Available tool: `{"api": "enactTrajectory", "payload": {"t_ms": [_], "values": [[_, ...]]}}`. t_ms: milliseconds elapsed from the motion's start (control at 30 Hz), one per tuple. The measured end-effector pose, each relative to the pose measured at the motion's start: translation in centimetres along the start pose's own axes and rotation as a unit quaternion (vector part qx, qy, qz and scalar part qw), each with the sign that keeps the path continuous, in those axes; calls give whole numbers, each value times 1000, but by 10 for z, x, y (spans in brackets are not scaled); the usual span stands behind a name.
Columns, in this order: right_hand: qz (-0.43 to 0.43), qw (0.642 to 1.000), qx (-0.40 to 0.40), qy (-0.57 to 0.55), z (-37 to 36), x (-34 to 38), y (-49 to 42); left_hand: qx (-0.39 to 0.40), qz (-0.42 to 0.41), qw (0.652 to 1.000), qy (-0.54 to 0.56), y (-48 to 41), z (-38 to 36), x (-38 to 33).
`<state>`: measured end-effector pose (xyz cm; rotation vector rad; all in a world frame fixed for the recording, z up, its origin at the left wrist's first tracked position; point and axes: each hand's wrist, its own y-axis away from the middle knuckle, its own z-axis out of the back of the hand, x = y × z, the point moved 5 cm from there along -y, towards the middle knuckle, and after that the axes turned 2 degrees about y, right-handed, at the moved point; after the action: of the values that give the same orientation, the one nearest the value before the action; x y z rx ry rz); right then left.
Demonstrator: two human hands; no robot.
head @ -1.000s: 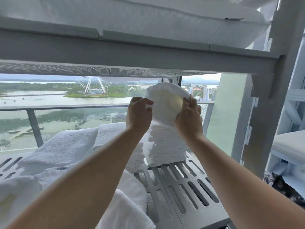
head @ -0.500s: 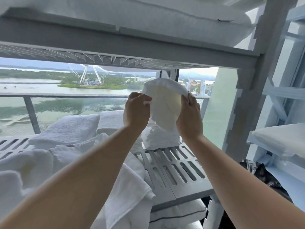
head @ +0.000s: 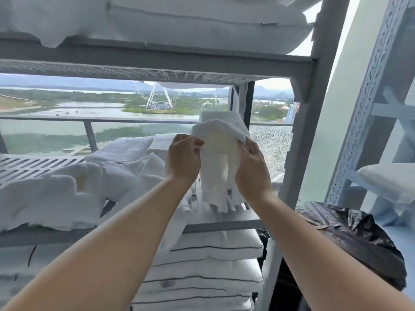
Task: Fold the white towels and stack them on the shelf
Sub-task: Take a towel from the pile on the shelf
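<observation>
A small white towel (head: pixel 219 158) hangs in the air over the right part of the grey slatted shelf (head: pixel 27 169). My left hand (head: pixel 183 157) pinches its upper left edge and my right hand (head: pixel 251 169) grips its upper right edge. Behind the towel a stack of folded white towels (head: pixel 221 116) rises, mostly hidden by it. Loose, crumpled white towels (head: pixel 51 196) lie across the left of the shelf, with flat folded ones (head: pixel 125 149) further back.
The grey shelf post (head: pixel 303 131) stands close on the right. An upper shelf (head: pixel 157 57) holds white bedding overhead. Striped pillows (head: pixel 202 265) fill the shelf below. A black plastic bag (head: pixel 350 239) lies at right, next to a second rack (head: pixel 370 104).
The view has tilted down, bringing the lower shelf and black bag into sight. Both hands still hold the towel, which now hangs lower, close over the shelf and in front of the stack.
</observation>
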<state>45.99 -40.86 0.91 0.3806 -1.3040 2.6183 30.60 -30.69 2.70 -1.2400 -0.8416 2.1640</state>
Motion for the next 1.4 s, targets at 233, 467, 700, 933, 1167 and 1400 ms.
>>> {"api": "enactTrajectory", "payload": {"t_ms": [233,467,700,933,1167,1400], "values": [[-34,998,41,-39,6,0,46,30,27,998,-57,47,19,5],[-45,999,-9,-15,28,13,37,15,18,998,-63,36,46,-6],[-30,993,117,17,-8,22,57,226,80,953,-185,64,25,22],[-43,982,182,38,-22,20,66,311,54,921,-229,79,31,36],[19,988,138,63,-32,50,73,275,32,935,-221,93,53,43],[79,986,146,-9,-54,113,73,273,72,916,-283,93,101,97]]}}
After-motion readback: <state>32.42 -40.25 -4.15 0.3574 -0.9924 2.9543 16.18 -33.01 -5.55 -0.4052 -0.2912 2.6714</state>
